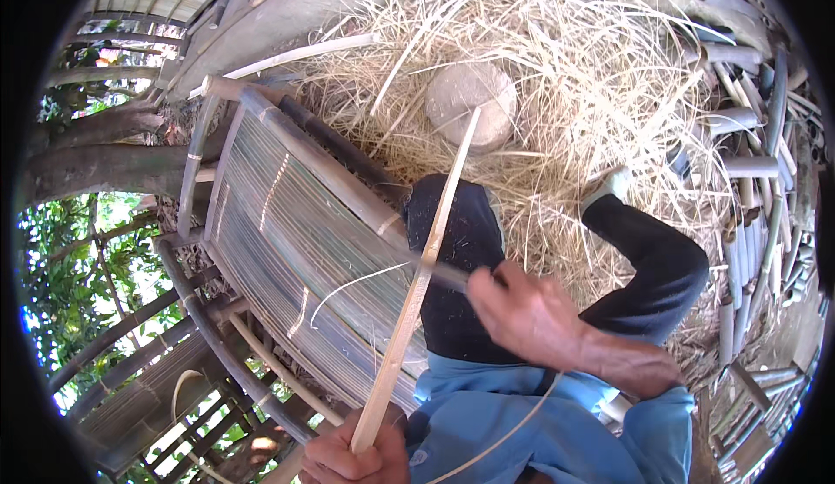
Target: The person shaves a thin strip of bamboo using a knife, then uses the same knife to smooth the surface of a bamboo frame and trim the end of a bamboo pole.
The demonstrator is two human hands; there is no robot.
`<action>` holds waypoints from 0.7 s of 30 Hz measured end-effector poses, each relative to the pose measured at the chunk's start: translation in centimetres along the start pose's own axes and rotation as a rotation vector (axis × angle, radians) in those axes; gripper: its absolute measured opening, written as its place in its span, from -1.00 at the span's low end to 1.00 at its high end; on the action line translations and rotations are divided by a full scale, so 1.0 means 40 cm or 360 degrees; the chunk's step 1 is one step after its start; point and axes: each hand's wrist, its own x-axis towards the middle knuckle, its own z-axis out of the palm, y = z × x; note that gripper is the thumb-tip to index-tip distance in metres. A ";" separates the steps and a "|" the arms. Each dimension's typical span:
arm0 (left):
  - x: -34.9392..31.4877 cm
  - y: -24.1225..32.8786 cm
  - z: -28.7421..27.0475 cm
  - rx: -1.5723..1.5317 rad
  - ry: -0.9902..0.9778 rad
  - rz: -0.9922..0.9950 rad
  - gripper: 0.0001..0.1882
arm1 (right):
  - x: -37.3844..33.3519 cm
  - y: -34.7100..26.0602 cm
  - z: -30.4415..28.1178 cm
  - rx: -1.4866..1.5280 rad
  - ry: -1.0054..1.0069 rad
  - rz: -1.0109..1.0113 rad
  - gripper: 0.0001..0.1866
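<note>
A long pale strip of split bamboo (391, 358) slants up from the lower middle, its far tip in front of a round wooden block (444, 106). Around its near end, my left hand (361, 453) is closed. My right hand (539, 314) is closed on a knife (448, 277), whose blurred grey blade meets the strip about midway. A thin curled shaving (348, 282) arcs off to the left near that contact. The strip passes over my dark-trousered leg (457, 310).
On the left stands a slatted bamboo bench (304, 214) with a pole rail. Pale shavings (557, 58) pile thickly around the block. Cut bamboo tubes (739, 166) are stacked along the right. Another thin strip (513, 432) curves across my blue shirt.
</note>
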 end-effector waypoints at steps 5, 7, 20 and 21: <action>-0.005 0.001 -0.005 0.0109 0.0080 0.0045 -0.55 | 0.026 0.038 -0.018 -0.0275 0.0121 -0.0169 -0.79; -0.004 0.001 -0.002 0.0034 0.0007 0.0009 -0.56 | 0.045 0.077 -0.007 -0.0381 -0.0072 0.0295 -0.80; 0.010 -0.024 -0.030 -0.0081 0.0047 0.0068 -0.63 | 0.052 0.294 0.141 -0.0263 -0.0050 0.0004 -0.85; 0.016 -0.020 -0.036 -0.0091 -0.0034 -0.0022 -0.62 | 0.032 0.300 0.166 -0.0228 0.0019 -0.0186 -0.82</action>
